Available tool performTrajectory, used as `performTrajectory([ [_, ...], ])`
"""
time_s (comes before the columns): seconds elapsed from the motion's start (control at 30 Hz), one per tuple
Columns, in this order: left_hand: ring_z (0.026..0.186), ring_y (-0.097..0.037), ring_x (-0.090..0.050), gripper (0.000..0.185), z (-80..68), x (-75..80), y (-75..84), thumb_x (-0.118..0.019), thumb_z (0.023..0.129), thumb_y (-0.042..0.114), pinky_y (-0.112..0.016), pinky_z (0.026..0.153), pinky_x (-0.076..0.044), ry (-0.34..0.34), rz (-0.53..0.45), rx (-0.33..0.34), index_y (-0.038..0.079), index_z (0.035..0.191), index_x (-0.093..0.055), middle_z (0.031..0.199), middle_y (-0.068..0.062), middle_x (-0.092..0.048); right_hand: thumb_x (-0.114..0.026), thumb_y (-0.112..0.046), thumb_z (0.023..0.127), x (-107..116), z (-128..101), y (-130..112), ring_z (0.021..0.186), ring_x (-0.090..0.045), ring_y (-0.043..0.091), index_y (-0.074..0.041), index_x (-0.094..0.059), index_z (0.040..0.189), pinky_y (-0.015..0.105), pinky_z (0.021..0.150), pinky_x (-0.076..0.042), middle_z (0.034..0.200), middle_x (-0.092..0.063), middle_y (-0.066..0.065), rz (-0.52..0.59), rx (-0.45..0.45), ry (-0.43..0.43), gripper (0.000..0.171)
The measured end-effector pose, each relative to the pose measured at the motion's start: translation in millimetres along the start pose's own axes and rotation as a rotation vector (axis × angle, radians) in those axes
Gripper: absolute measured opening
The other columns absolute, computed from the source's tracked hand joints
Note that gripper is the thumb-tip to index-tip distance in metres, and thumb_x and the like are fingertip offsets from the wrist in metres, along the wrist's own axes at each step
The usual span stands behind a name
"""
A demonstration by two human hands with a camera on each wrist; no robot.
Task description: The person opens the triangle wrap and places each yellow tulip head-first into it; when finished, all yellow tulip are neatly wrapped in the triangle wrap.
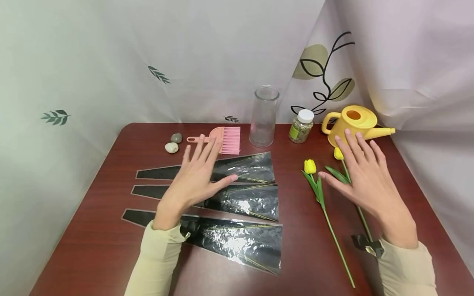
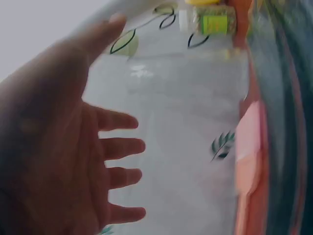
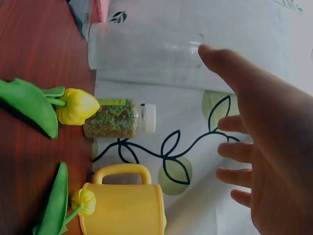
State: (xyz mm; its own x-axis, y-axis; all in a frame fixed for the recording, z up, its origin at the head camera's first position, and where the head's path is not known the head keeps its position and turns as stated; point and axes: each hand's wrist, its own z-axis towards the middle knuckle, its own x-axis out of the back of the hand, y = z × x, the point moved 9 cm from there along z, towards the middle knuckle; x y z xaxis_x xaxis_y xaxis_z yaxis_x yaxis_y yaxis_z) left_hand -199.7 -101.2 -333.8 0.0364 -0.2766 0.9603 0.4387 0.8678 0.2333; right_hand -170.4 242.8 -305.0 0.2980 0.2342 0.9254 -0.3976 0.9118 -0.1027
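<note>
My left hand (image 1: 198, 176) hovers over the black, clear-fronted flower sleeves, fingers spread and nothing held. Three such sleeves lie in a stack of rows: a far sleeve (image 1: 255, 164), a middle sleeve (image 1: 259, 201) and a near sleeve (image 1: 255, 246). Over the right side, my right hand (image 1: 370, 185) is also spread and holds nothing. It partly covers one yellow tulip (image 1: 338, 153) in the head view. Another yellow tulip (image 1: 310, 167) lies to its left, its long stem pointing toward me.
Along the back stand a clear glass vase (image 1: 263, 119), a jar of small coloured stones (image 1: 301, 126) with a white lid, and a yellow watering can (image 1: 352, 121). A pink brush and dustpan set (image 1: 230, 139) and two pebbles (image 1: 172, 147) lie at the back left.
</note>
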Motion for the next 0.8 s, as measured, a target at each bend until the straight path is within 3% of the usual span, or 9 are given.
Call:
performTrajectory([
  [0.07,0.148,-0.024,0.005,0.093,5.5,-8.2,4.8,-0.04,0.09,0.074,-0.057,0.114,-0.005,-0.006,0.003,-0.013,0.018,0.158,-0.012,0.163,-0.004,-0.009,-0.074,-0.048,0.08,5.9,-3.5,-0.1,0.145,-0.019,0.034,-0.009,-0.031,0.153,0.05,0.115,-0.009,0.159,-0.022,0.013,0.017,-0.022,0.028,0.094],
  [0.13,0.147,-0.03,-0.011,0.08,15.1,-16.7,12.6,-0.045,0.094,0.064,-0.056,0.114,-0.014,0.005,0.006,-0.048,0.013,0.154,-0.031,0.16,-0.009,-0.022,-0.076,-0.043,0.081,11.4,-8.4,0.6,0.139,-0.031,0.036,-0.008,-0.037,0.15,0.053,0.111,-0.02,0.154,-0.033,0.016,0.045,-0.061,0.06,0.087],
  [0.23,0.133,-0.03,-0.041,0.055,35.5,-32.3,26.3,-0.055,0.097,0.048,-0.051,0.106,-0.033,0.033,-0.014,-0.118,0.01,0.137,-0.057,0.142,-0.01,-0.05,-0.075,-0.037,0.083,9.4,-19.5,2.8,0.117,-0.049,0.04,-0.005,-0.05,0.139,0.06,0.09,-0.038,0.132,-0.053,0.019,0.098,-0.158,0.056,0.069],
  [0.3,0.116,-0.027,-0.053,0.041,49.7,-44.4,33.1,-0.059,0.097,0.039,-0.045,0.096,-0.042,0.04,-0.034,-0.148,0.011,0.126,-0.066,0.124,-0.008,-0.06,-0.075,-0.035,0.085,-1.3,-29.1,3.8,0.099,-0.057,0.036,-0.006,-0.06,0.126,0.058,0.072,-0.045,0.113,-0.062,0.015,0.139,-0.228,0.017,0.052],
  [0.4,0.097,-0.023,-0.057,0.03,68.8,-62.9,41.1,-0.064,0.096,0.033,-0.038,0.082,-0.047,0.025,-0.038,-0.167,0.012,0.115,-0.073,0.105,-0.004,-0.064,-0.073,-0.033,0.087,-25.0,-44.3,4.8,0.081,-0.063,0.026,-0.011,-0.07,0.106,0.05,0.058,-0.048,0.091,-0.067,0.005,0.191,-0.315,-0.095,0.03],
  [0.5,0.089,-0.023,-0.056,0.025,79.8,-76.1,44.6,-0.068,0.093,0.031,-0.036,0.075,-0.048,0.001,-0.023,-0.149,0.015,0.111,-0.075,0.099,-0.003,-0.063,-0.074,-0.031,0.085,-48.9,-56.4,4.9,0.068,-0.062,0.019,-0.014,-0.073,0.093,0.039,0.052,-0.044,0.077,-0.066,-0.005,0.216,-0.365,-0.196,0.019],
  [0.63,0.089,-0.025,-0.055,0.021,85.3,-85.5,48.6,-0.072,0.09,0.028,-0.038,0.074,-0.049,-0.023,-0.015,-0.127,0.018,0.108,-0.077,0.099,-0.004,-0.064,-0.075,-0.033,0.084,-67.4,-69.6,5.1,0.061,-0.057,0.015,-0.016,-0.073,0.085,0.036,0.049,-0.041,0.071,-0.063,-0.009,0.222,-0.421,-0.272,0.018],
  [0.8,0.089,-0.026,-0.057,0.017,87.8,-92.7,53.2,-0.076,0.087,0.026,-0.04,0.074,-0.05,-0.025,-0.006,-0.116,0.019,0.102,-0.078,0.098,-0.004,-0.065,-0.077,-0.032,0.083,-74.5,-81.7,4.0,0.06,-0.057,0.014,-0.017,-0.072,0.08,0.036,0.048,-0.041,0.069,-0.063,-0.011,0.237,-0.467,-0.326,0.016],
])
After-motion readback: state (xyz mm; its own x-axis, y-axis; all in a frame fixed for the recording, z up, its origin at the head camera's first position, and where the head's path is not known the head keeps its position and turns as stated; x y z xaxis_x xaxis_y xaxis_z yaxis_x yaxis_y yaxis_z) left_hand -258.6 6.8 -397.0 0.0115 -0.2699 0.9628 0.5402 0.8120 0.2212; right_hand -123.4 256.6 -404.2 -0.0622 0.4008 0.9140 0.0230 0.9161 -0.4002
